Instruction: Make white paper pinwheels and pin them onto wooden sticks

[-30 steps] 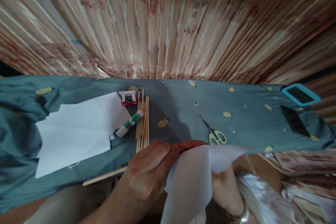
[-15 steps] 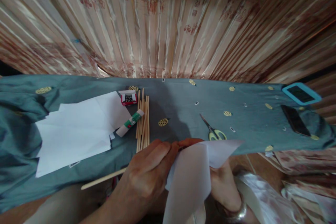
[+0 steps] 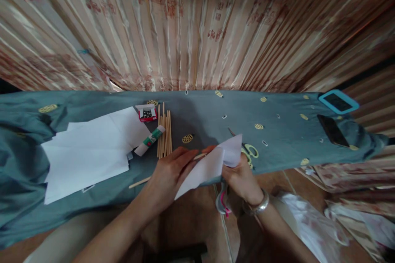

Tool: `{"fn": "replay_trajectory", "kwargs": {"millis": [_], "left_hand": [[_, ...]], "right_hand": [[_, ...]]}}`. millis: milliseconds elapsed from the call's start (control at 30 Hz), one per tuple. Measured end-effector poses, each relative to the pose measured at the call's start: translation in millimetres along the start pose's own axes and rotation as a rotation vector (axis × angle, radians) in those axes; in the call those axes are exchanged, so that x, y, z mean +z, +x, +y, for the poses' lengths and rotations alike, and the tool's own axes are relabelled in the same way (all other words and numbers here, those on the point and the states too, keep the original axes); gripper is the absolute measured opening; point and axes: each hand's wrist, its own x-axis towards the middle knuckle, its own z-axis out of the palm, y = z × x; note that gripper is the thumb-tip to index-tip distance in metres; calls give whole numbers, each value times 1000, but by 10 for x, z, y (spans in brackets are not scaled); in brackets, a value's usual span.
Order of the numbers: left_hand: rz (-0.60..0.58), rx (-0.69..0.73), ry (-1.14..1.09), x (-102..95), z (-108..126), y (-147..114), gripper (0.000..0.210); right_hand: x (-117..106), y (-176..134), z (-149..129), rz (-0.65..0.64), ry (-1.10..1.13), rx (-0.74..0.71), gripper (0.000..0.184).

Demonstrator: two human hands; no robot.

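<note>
The folded white sheet [image 3: 200,174] was between the two grips, a thin, smooth paper with one flap raised and a pointed corner hanging beneath; the left grip [image 3: 169,170] was closed on the sheet together with a slim wooden stick [image 3: 139,182], whose middle was covered by the fingers while one end jutted out to the left; the right grip [image 3: 239,176] grasped the sheet from the far side, its fingertips mostly concealed by the paper, and a shiny metal bracelet [image 3: 262,204] circled the wrist.

Just beyond the right grip lay scissors [image 3: 246,148] with yellow-green handles, partly blocked by the raised flap; ahead of the left grip were a bundle of round, pale sticks [image 3: 166,133], a green-and-white tube [image 3: 150,140] touching them, and an open red box [image 3: 147,114] of small, dark, glinting pieces, too tiny to make out; left of that grip spread overlapping white papers [image 3: 92,156].

Far right of the right grip, a dark phone [image 3: 333,130] and a blue-framed device [image 3: 338,102] lay on the cloth-covered counter [image 3: 210,119]; a pleated, patterned curtain [image 3: 185,37] rose behind, its top cut off.
</note>
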Motion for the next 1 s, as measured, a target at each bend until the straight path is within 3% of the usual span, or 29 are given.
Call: {"fn": "replay_trajectory", "kwargs": {"millis": [400,733,1000], "left_hand": [[-70,-129,-199,-28,18,-9,30],[-60,-186,-188,-23,43,-16,32],[-16,-99,-200,-16,55,-31,29]], "right_hand": [[-47,1,28,-28,-64,51,36],[-31,16,13,-13,-52,74,35],[-27,6,5,2,-40,61,36]]}}
